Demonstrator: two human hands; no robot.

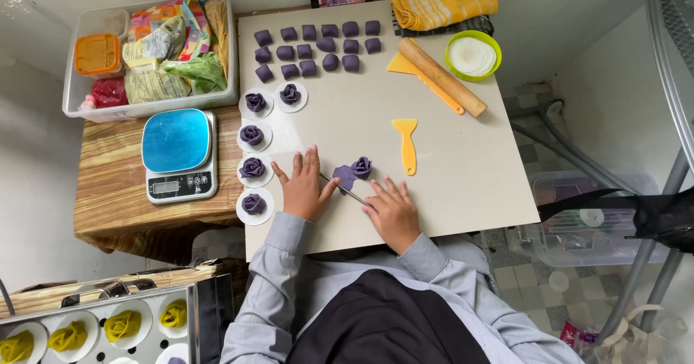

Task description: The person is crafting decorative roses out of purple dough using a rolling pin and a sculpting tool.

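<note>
From the head view we look down on a pale board [448,161] laid over a wooden table [116,190]. Our left hand [303,187] lies flat on the board, fingers spread and gripping nothing, its thumb just beside a thin metal rod [348,192]. Our right hand [392,211] rests near it with fingers apart, the fingertips touching the rod's other end. The rod lies slanted between both hands, its tip at a flat piece of purple dough [345,177]. A purple dough rose [361,166] sits touching that piece, just above the hands.

Left of our left hand, finished roses [252,167] sit on white paper rounds along the board's edge. Purple dough blocks [318,47] stand in rows at the far end. A yellow scraper [407,144] lies right of the rose, a rolling pin [442,76] farther off. A blue scale [178,154] sits on the table.
</note>
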